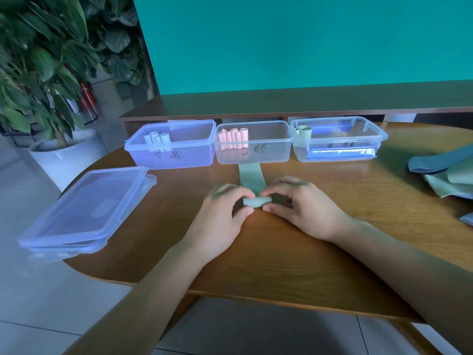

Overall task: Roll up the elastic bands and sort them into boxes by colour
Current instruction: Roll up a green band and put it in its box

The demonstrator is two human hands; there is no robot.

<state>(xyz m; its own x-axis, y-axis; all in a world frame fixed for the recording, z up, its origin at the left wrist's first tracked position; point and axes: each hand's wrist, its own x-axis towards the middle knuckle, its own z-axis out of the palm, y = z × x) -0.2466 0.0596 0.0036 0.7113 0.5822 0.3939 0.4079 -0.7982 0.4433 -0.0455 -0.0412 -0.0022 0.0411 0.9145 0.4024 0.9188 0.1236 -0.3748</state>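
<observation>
Stacked clear lids (84, 211) lie at the left edge of the wooden table (256, 265), partly overhanging it. Three clear boxes stand in a row along the far edge, side by side. The left box (171, 146) holds white rolls (157, 140) in its left end. The middle box (253, 142) holds pink rolls (233, 138) standing in its left end. The right box (339, 138) holds one green roll (303, 132) in its left end.

A green elastic band (249, 176), marked "30 LB", lies flat at the table centre, its far end touching the front wall of the middle box. Its near end is wound into a short roll (257, 201).

The left hand (222, 213) pinches the left end of the roll, fingers curled over the top and thumb at the near side. The right hand (299, 206) pinches the right end in the same manner, fingertips meeting those of the left hand over the roll.

Loose bands (445, 175), blue-grey and green, lie heaped at the right edge of the table.
</observation>
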